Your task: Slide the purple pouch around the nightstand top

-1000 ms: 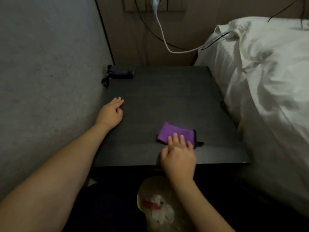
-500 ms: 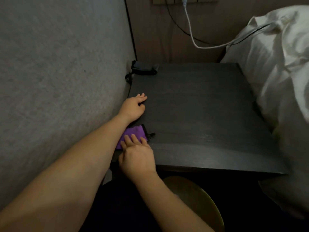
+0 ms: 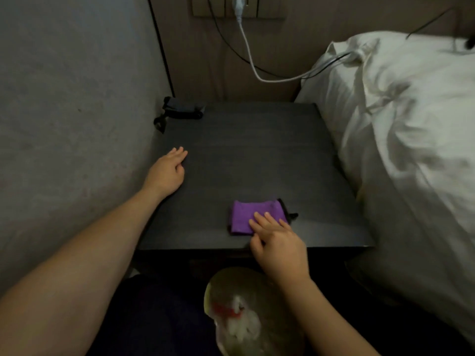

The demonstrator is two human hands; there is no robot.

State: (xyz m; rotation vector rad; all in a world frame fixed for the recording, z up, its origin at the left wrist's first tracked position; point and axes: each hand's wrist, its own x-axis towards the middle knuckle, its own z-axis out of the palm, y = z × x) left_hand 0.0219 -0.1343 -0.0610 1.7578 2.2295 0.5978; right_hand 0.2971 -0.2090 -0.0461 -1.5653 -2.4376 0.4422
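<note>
Wiping looks underway, not finished: dark table (image 3: pixel 257 155), left hand (image 3: pixel 167 173) resting flat at 9 o'clock, right hand (image 3: pixel 279 246) with straight fingers pressing the purple cloth (image 3: pixel 250 217) at 5 o'clock near the front edge, far half apparently left.

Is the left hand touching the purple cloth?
No, the left hand rests flat on the bare table near the wall, well apart from the cloth, which only the right hand presses.
</note>
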